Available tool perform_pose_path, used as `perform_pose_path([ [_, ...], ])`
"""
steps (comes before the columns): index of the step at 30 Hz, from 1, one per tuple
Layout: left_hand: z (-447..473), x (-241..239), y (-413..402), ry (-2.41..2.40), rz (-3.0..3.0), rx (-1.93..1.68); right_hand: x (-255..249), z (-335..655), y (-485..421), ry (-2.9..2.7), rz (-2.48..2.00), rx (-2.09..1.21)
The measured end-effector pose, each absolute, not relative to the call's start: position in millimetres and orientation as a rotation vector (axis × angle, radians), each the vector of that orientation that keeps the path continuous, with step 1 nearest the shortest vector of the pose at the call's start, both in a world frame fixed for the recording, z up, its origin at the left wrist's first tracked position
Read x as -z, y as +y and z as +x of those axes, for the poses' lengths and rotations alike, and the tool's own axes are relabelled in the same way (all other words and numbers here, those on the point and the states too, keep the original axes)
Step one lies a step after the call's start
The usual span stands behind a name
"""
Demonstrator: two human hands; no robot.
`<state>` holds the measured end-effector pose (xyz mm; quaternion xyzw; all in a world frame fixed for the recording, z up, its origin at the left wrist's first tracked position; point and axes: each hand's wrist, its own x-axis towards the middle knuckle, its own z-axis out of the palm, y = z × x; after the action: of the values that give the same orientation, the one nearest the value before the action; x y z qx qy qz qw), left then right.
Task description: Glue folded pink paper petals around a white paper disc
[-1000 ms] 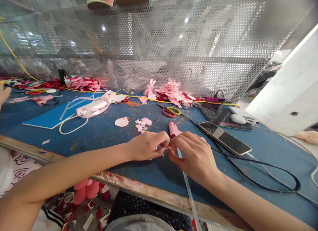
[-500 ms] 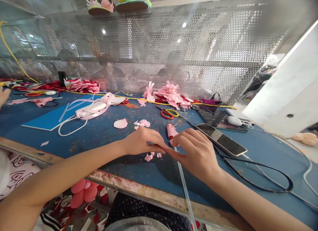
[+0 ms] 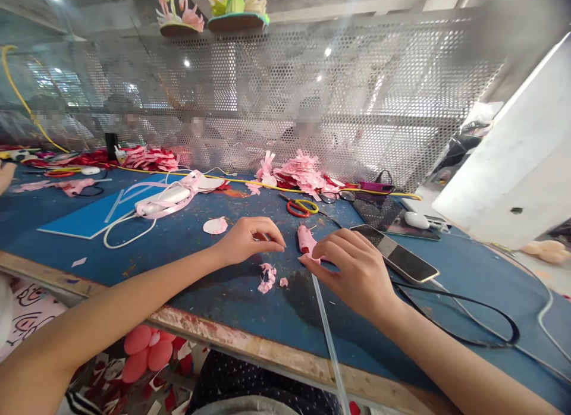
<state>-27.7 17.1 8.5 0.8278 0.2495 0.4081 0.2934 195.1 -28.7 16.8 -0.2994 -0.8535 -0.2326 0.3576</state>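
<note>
My left hand (image 3: 252, 239) hovers over the blue table, thumb and fingertips pinched together; anything between them is too small to make out. A short gap to the right, my right hand (image 3: 354, 266) has its thumb and fingers closed together beside a pink-wrapped tool (image 3: 305, 239), which looks like a glue gun. The hand partly covers this tool, and what the fingers pinch is unclear. A long translucent stick (image 3: 328, 332) runs from there past the table edge. Small pink paper scraps (image 3: 266, 279) lie below my left hand, and a white disc with pink pieces (image 3: 215, 226) lies beyond its wrist.
Scissors (image 3: 303, 208) with red and yellow handles lie behind the tool. A phone (image 3: 401, 257) and looped cables (image 3: 473, 302) are at the right. Pink paper piles (image 3: 297, 171) line the perforated screen (image 3: 250, 100). A blue board (image 3: 80, 216) and white power strip (image 3: 165, 201) are left.
My hands, which met at the fingertips, have come apart. The left has moved left and slightly up, now covering some pink scraps; the right stays by the pink tool. The view tilts up slightly.
</note>
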Motion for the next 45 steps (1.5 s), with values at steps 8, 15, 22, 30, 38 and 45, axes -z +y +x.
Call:
perform_pose_path([
  [8,-27.8,-11.6,14.2,0.656,2.204,-1.036,-17.7,201.4,-22.6,-2.164,-0.802,0.554],
  [15,-25.4,-6.4,13.4,0.741,1.913,-0.821,-19.5,201.6,-23.6,-2.161,-0.806,0.543],
  [22,-28.9,-4.7,16.4,0.756,2.144,-0.821,-18.3,201.7,-23.7,-2.183,-0.814,0.540],
  [30,-28.3,-9.4,15.5,0.655,2.266,-0.823,-18.9,201.7,-23.7,-2.191,-0.811,0.536],
  [38,-22.7,-2.6,14.8,0.603,1.906,-0.832,-17.3,201.9,-24.2,-2.203,-0.827,0.508],
  [45,-19.0,3.1,11.6,0.282,1.460,-0.606,-16.7,199.1,-26.7,-2.227,-0.824,0.476],
])
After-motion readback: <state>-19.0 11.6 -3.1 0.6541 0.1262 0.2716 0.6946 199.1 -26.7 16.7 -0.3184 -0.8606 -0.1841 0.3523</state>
